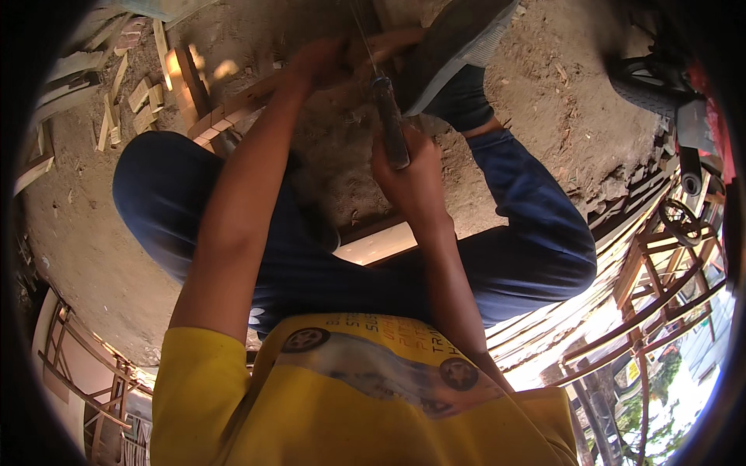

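Observation:
My right hand (pixel 416 167) is closed round the dark handle of a tool (pixel 388 116); a thin metal blade runs up from it toward the top edge, its kind hard to make out. Further up and to the left, my left hand (pixel 321 64) lies in shadow, closed on a long wooden strip (pixel 252 99). That strip slants from beside my left knee up to the right. Its right end passes beside the dark shoe (pixel 458 58) on my foot. Shade and blur hide the left fingertips.
Wood offcuts (pixel 144 97) lie on the dirt floor at the upper left, near an upright block (pixel 185 81). A pale board (pixel 377 245) lies under my bent legs. At the right are a dark wheel (pixel 645 74), wooden frames (pixel 637 287) and long stacked strips.

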`<state>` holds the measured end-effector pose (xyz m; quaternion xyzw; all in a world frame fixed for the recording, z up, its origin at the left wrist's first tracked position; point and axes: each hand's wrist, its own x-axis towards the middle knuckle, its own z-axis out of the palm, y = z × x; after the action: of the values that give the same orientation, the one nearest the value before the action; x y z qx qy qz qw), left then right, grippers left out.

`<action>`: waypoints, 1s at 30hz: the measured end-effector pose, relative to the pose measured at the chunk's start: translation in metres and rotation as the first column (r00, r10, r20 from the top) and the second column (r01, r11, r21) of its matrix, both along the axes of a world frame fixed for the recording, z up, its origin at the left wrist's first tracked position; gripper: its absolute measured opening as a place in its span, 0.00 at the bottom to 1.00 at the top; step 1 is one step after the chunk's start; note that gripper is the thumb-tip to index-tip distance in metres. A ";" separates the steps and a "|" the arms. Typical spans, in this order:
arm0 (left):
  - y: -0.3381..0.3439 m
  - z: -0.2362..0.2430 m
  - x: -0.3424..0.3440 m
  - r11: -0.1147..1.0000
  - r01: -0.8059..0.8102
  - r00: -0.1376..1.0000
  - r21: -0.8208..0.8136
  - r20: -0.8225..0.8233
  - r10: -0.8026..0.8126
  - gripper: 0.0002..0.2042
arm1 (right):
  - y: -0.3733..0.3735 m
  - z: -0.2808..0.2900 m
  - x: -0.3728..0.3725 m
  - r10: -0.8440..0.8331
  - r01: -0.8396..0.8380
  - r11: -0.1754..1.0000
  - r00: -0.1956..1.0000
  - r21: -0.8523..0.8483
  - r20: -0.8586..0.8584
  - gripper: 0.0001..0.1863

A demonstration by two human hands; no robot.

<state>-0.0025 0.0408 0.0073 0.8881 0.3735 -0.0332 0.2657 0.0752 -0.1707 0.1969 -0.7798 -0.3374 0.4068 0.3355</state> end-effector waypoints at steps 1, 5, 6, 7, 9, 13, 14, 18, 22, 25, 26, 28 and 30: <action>0.001 -0.001 0.000 1.000 -0.017 1.000 0.008 0.026 0.016 0.22 | -0.002 0.009 0.002 0.016 -0.016 1.000 1.000 -0.015 0.010 0.05; 0.003 0.008 0.004 0.998 -0.024 1.000 -0.056 0.009 0.025 0.23 | -0.067 0.019 -0.005 -0.031 0.008 0.983 0.992 0.182 0.120 0.10; 0.000 0.012 0.006 0.994 -0.001 1.000 -0.108 -0.028 -0.002 0.24 | -0.062 0.021 -0.004 -0.041 0.033 0.994 0.996 0.105 0.075 0.10; -0.003 0.014 0.007 0.994 0.009 1.000 -0.107 -0.018 -0.011 0.24 | -0.054 0.020 -0.002 -0.055 0.054 0.998 0.998 0.026 0.037 0.10; -0.004 0.020 0.009 0.996 0.022 1.000 -0.083 -0.002 -0.022 0.25 | -0.011 -0.011 0.010 -0.053 0.054 0.998 0.998 0.023 -0.043 0.05; 0.002 0.002 -0.004 1.000 0.010 0.999 0.019 0.049 -0.011 0.24 | -0.028 0.009 -0.001 -0.078 0.082 0.996 0.991 0.031 -0.105 0.05; 0.003 0.004 0.002 0.998 0.027 0.999 0.051 0.040 -0.029 0.24 | -0.061 0.016 -0.004 -0.105 0.112 0.992 0.989 0.063 -0.100 0.06; 0.009 -0.024 0.002 0.996 0.074 0.994 -0.051 -0.073 -0.078 0.26 | -0.084 0.036 0.012 -0.013 0.013 0.999 1.000 0.036 0.006 0.02; 0.007 -0.002 0.003 0.993 0.104 0.994 0.049 -0.043 -0.102 0.25 | -0.047 0.079 0.036 -0.055 0.049 0.993 0.997 -0.111 -0.050 0.04; 0.009 0.017 0.002 0.980 0.072 0.996 0.186 0.032 -0.079 0.23 | -0.078 0.052 0.026 -0.065 0.062 0.997 0.997 -0.050 -0.053 0.08; 0.010 0.003 -0.002 0.979 0.071 0.997 0.189 0.023 -0.077 0.23 | -0.087 0.044 0.017 -0.077 0.077 0.997 0.995 0.001 -0.069 0.10; 0.003 0.000 0.000 0.990 0.086 0.996 0.115 -0.021 -0.084 0.23 | -0.095 0.048 0.009 -0.112 0.109 0.993 0.992 -0.043 -0.061 0.10; 0.008 0.004 0.003 0.997 0.077 0.991 -0.002 -0.106 -0.077 0.26 | -0.098 0.042 0.004 -0.166 0.162 0.986 0.983 -0.049 -0.078 0.10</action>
<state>0.0003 0.0489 0.0111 0.8992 0.3524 -0.0902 0.2431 0.0790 -0.2691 0.2392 -0.7947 -0.2493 0.4164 0.3645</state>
